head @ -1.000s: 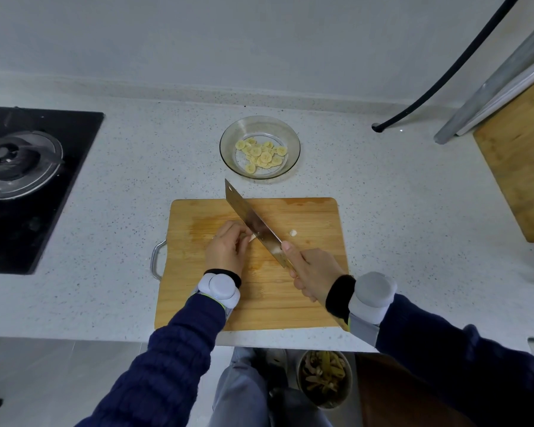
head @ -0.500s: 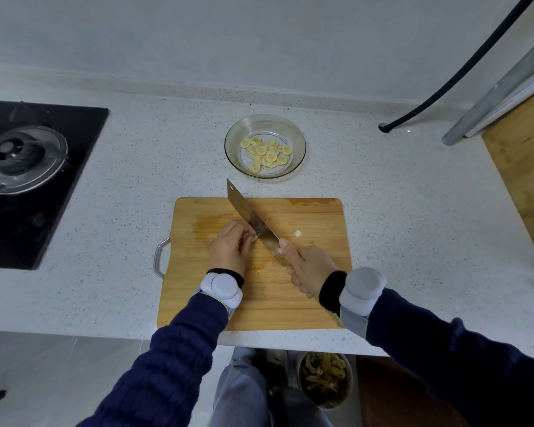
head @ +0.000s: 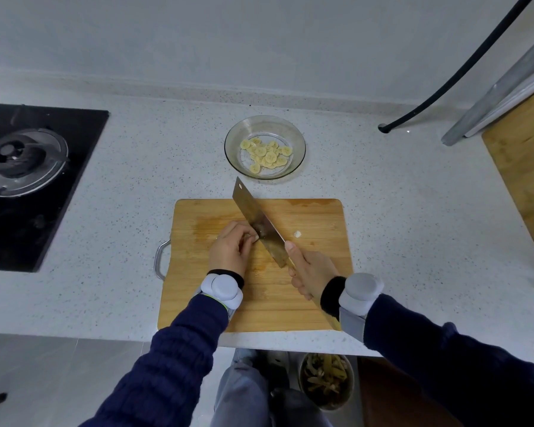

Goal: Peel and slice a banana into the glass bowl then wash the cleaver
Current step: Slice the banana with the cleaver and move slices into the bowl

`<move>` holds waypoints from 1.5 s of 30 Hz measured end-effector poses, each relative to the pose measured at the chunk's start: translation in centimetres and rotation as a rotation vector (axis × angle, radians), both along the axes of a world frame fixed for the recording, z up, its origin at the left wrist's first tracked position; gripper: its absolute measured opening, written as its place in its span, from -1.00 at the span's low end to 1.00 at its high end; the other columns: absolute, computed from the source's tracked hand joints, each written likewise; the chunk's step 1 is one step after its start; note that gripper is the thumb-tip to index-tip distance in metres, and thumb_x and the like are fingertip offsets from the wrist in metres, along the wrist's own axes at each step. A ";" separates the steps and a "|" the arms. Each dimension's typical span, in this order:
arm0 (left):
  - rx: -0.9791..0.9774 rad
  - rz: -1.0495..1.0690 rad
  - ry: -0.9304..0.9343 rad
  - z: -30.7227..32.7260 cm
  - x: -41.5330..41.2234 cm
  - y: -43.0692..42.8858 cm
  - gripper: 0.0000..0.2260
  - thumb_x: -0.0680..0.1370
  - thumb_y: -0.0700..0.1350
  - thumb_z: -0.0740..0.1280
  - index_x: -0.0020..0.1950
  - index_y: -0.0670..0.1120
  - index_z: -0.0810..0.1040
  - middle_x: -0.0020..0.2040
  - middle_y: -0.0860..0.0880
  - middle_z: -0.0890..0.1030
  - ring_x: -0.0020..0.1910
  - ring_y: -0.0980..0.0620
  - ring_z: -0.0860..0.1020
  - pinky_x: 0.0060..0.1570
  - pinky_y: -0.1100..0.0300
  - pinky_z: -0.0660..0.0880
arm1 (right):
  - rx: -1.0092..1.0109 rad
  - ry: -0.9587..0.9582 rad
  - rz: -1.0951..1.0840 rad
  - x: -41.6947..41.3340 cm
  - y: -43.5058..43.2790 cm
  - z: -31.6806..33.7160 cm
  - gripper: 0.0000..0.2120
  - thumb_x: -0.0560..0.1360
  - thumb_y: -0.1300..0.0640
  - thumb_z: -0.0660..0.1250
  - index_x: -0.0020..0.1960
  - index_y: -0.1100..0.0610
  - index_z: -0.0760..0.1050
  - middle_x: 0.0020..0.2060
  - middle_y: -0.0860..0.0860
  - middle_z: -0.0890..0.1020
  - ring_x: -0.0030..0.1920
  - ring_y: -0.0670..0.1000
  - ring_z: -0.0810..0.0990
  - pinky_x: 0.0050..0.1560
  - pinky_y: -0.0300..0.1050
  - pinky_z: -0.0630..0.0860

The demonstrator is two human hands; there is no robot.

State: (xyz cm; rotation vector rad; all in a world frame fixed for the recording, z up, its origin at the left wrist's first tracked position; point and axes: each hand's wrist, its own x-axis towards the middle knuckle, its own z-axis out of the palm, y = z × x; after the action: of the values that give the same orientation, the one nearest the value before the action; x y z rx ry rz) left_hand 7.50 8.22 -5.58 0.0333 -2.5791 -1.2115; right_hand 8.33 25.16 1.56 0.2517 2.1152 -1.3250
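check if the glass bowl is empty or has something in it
Not empty: the glass bowl holds a shallow pile of banana slices on its bottom, well below the rim.

Visible: 1 cleaver (head: 259, 220), 1 glass bowl (head: 290, 134), 2 wooden boards (head: 315, 272) (head: 524, 167), 1 stove burner (head: 22, 161), 1 scrap bin (head: 326, 380).
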 end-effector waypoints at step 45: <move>-0.370 -0.173 -0.302 6.5 -22.4 -4.6 -0.67 0.39 0.15 0.43 -0.21 -0.06 0.40 -0.26 0.08 0.44 -0.09 -0.03 0.42 0.04 0.13 0.29 | 0.780 0.629 0.477 -14.2 1.0 1.1 -0.52 0.53 -0.32 0.04 0.13 0.02 0.46 -0.04 -0.08 0.61 -0.03 0.01 0.59 -0.19 -0.18 0.38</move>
State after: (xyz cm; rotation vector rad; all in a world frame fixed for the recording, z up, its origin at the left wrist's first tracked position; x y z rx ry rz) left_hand -14.91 3.66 0.87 -0.0936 -3.0895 -0.8122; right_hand -5.92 26.18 2.67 -0.3983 2.8955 -0.2597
